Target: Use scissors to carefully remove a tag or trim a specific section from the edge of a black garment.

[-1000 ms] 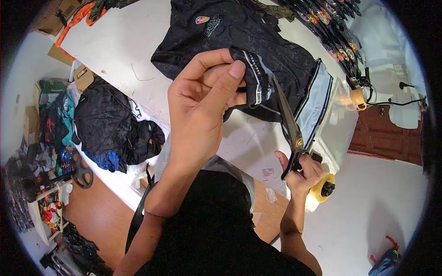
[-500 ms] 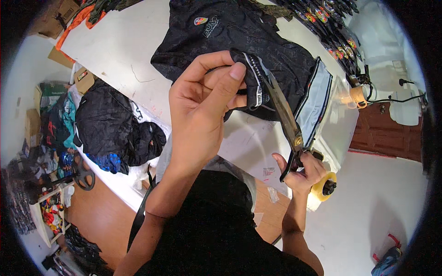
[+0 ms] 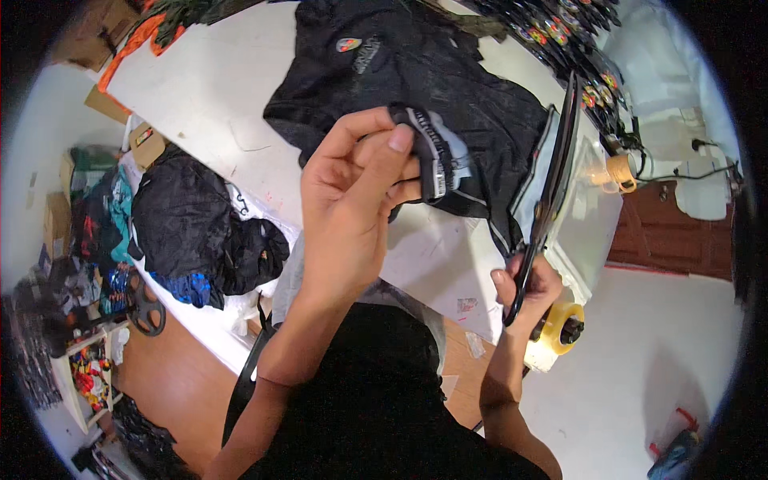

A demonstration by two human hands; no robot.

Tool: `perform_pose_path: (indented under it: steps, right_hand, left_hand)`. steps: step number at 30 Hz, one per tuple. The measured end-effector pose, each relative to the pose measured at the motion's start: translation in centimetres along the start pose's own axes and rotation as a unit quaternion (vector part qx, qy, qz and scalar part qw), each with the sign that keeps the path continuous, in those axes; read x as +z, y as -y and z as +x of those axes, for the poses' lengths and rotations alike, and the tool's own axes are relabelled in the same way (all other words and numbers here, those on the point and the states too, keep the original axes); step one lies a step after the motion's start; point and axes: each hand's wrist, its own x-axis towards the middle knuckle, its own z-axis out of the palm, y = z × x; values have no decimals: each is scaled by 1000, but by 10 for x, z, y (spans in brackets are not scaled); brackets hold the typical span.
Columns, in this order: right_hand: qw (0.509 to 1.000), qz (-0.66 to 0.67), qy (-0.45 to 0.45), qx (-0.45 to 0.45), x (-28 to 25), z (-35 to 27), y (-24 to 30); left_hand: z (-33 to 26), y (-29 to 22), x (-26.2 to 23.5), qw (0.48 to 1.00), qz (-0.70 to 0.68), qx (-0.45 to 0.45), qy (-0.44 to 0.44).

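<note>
Left hand (image 3: 352,216): my grip pinches a folded black strip with a grey-white edge (image 3: 432,160), raised above the bench (image 3: 208,104).
Right hand (image 3: 532,292): my grip is clenched around the handles of long black scissors (image 3: 552,176), blades pointing up and away, standing clear of the strip.
Black garment (image 3: 416,72): spread on the white bench just behind the strip, a small red badge near its top.
Yellow tape roll (image 3: 560,328): just beside my right hand, at the bench's edge.
Dark clothes heap (image 3: 192,232): lower left, well apart.
</note>
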Motion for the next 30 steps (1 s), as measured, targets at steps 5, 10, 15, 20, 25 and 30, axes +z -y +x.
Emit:
perform_pose_path:
  steps: [5, 10, 15, 20, 25, 30]
  right_hand:
    - [976, 206, 6, 75, 44, 22, 46]
    - [978, 202, -8, 46, 53, 30, 62]
    - [984, 176, 14, 25, 58, 28, 52]
    - [981, 187, -43, 14, 58, 30, 52]
    - [976, 210, -62, -9, 63, 36, 52]
    - [974, 216, -63, 7, 57, 37, 46]
  left_hand:
    - [-18, 12, -11, 999, 3, -39, -28]
    - [-27, 29, -8, 994, 28, -81, -69]
    - [-28, 30, -5, 995, 37, -69, -66]
    - [-32, 35, -4, 994, 21, -91, -60]
    - [-31, 34, -6, 994, 35, -90, -49]
    - [-28, 30, -6, 995, 45, -80, -49]
